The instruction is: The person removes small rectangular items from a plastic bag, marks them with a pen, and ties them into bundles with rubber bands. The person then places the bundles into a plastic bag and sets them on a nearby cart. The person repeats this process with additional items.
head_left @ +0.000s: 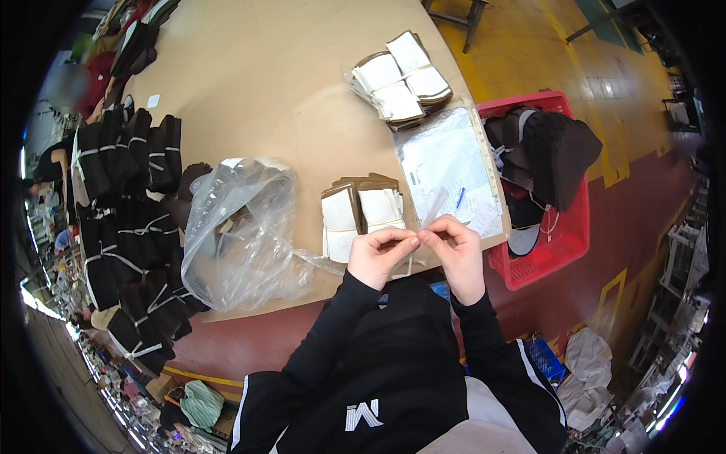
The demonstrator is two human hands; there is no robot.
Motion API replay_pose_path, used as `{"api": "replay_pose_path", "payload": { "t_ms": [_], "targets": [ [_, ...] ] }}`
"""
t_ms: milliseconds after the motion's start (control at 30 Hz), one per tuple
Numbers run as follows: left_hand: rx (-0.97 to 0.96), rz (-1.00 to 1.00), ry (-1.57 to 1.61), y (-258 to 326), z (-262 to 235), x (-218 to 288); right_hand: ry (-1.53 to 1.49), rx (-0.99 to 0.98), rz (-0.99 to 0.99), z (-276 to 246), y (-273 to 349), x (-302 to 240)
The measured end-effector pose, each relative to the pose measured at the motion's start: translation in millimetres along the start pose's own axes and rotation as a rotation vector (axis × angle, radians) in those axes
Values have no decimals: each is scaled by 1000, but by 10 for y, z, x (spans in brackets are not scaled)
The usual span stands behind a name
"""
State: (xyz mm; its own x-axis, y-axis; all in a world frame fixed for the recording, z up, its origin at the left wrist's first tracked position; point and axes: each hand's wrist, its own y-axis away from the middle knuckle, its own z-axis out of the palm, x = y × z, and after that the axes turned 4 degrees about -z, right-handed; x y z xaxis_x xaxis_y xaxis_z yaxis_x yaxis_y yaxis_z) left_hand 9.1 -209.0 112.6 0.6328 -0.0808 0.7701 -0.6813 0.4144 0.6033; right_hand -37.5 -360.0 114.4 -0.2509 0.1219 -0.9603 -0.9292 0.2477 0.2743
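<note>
Over the table's near edge, my left hand (378, 254) and my right hand (458, 256) meet, fingertips almost touching. Both are closed in a pinch on a thin, clear plastic strip (433, 207); one end sticks up past my right fingers. Just beyond my left hand lie two banded stacks of brown-edged white pieces (361, 216), side by side. A crumpled clear plastic bag (246, 234) rests to their left, with a dark item dimly visible inside. Beyond my right hand lie printed sheets under clear plastic (442, 163), with a blue pen (460, 198) on top.
More banded white stacks (401, 82) sit farther back on the tan table (257, 83). Tied dark bundles (128, 227) line its left side. At the right, a red plastic crate (578, 227) holds dark brown bundles (560, 155). A blue crate (544, 359) stands lower right.
</note>
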Motion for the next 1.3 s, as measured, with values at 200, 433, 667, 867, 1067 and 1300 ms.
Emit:
{"api": "replay_pose_path", "payload": {
  "t_ms": [200, 433, 667, 867, 1067, 1300],
  "targets": [
    [112, 91, 15, 51, -44, -68, 142, 2, -31, 88, -39, -3],
    [110, -52, 778, -42, -455, -81, -612, 47, 174, 113, -83, -15],
    [1113, 299, 325, 450, -2480, -103, -964, 378, -139, -1452, -223, 109],
    [1121, 359, -385, 810, -3330, -520, -258, 526, -91, -1442, -396, 281],
    [1322, 304, -1298, 305, -2101, -579, 1167, 277, -370, -741, -427, 848],
    [483, 367, -1113, -241, -1456, -1094, 1200, -357, -460, 179, -345, 1130]
  ]
}}
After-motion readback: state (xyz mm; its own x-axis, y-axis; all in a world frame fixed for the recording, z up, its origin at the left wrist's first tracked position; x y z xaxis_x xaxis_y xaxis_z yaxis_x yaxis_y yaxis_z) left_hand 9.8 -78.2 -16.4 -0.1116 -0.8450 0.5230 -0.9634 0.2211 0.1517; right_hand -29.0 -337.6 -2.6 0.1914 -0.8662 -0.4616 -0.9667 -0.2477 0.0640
